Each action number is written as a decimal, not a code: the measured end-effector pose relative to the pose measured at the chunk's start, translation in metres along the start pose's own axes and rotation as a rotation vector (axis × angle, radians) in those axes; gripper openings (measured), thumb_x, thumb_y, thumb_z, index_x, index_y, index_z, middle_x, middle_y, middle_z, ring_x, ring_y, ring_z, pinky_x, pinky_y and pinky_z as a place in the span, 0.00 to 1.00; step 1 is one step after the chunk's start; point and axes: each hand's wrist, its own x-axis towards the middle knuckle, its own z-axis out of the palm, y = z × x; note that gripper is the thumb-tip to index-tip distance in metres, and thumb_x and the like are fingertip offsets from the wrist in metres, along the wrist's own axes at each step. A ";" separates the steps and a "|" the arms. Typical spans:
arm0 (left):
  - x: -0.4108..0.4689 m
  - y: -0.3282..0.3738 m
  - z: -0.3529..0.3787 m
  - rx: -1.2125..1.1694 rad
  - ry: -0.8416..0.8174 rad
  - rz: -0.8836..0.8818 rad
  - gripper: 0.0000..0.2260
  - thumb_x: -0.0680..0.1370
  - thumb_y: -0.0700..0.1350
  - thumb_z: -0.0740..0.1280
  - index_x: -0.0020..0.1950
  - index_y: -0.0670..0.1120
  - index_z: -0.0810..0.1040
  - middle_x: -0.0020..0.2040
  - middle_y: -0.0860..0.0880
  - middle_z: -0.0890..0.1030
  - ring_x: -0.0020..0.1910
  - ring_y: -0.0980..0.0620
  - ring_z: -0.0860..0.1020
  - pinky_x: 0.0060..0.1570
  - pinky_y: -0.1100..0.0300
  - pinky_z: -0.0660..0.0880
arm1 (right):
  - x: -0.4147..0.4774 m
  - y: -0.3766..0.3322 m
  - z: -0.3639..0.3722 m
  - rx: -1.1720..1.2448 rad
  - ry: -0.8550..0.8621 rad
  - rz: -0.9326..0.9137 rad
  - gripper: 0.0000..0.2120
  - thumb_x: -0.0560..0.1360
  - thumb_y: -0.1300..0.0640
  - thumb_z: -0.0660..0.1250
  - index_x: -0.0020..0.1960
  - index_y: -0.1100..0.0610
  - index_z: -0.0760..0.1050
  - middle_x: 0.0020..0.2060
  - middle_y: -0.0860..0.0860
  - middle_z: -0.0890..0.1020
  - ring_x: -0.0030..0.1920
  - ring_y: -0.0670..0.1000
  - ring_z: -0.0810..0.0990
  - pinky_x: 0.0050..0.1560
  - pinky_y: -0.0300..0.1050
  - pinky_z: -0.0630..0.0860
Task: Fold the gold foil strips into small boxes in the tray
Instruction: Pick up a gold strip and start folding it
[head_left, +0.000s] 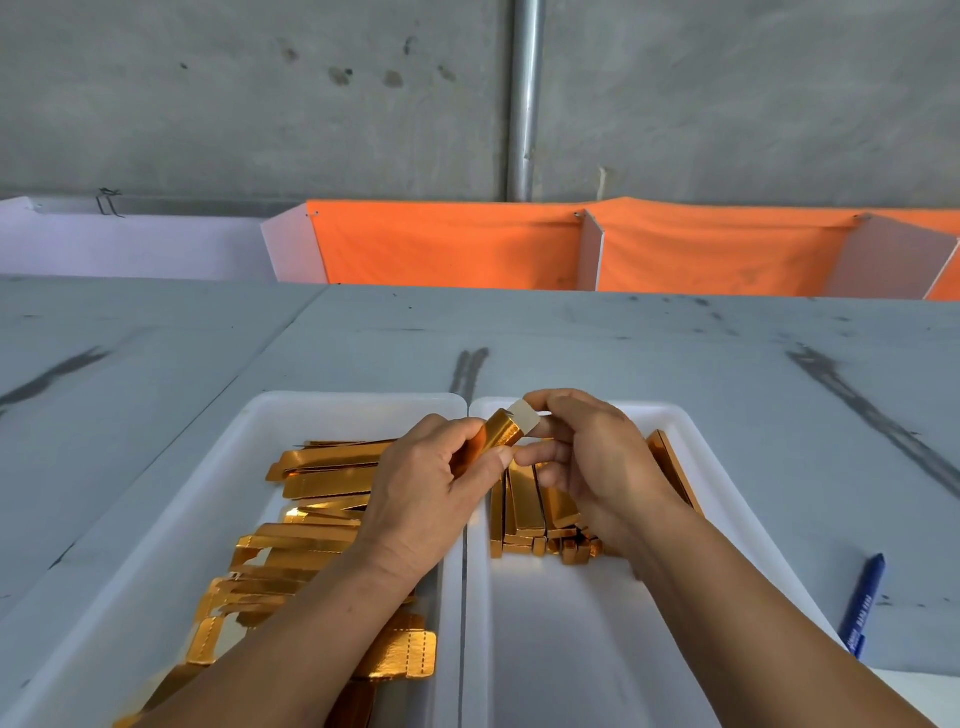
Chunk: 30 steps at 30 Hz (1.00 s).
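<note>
Two white trays sit side by side on the grey table. The left tray (249, 457) holds several flat gold foil strips (317, 478). The right tray (561, 649) holds several folded gold boxes (530, 509) lined up at its far end. Above the seam between the trays, my left hand (421, 493) grips the body of a long gold box (501, 439), tilted up to the right. My right hand (587, 457) pinches the box's white end flap (524, 420) with fingertips and thumb.
A blue pen (862, 603) lies on the table right of the right tray. Orange cloth panels with white dividers (452, 244) stand along the table's far edge, before a concrete wall with a metal pipe (524, 98). Dark smears mark the grey table (727, 353).
</note>
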 end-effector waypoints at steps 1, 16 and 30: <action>0.000 0.000 0.000 0.000 0.001 0.002 0.16 0.74 0.60 0.64 0.52 0.50 0.80 0.38 0.55 0.73 0.37 0.56 0.74 0.32 0.67 0.69 | 0.001 0.000 0.000 0.038 -0.021 0.026 0.12 0.82 0.58 0.59 0.51 0.59 0.81 0.41 0.57 0.84 0.32 0.51 0.82 0.25 0.38 0.73; -0.001 0.003 -0.001 0.031 -0.014 0.026 0.17 0.74 0.59 0.65 0.54 0.48 0.80 0.40 0.54 0.75 0.40 0.56 0.75 0.34 0.64 0.72 | 0.004 0.004 -0.002 0.114 -0.107 0.045 0.04 0.77 0.60 0.67 0.45 0.59 0.78 0.37 0.57 0.82 0.30 0.49 0.78 0.25 0.38 0.73; -0.002 0.005 0.001 0.015 -0.035 0.030 0.21 0.74 0.62 0.63 0.56 0.49 0.80 0.41 0.54 0.75 0.40 0.55 0.75 0.35 0.67 0.69 | 0.004 0.004 -0.002 0.100 -0.084 0.003 0.02 0.76 0.64 0.68 0.44 0.60 0.77 0.29 0.55 0.78 0.27 0.47 0.75 0.26 0.37 0.74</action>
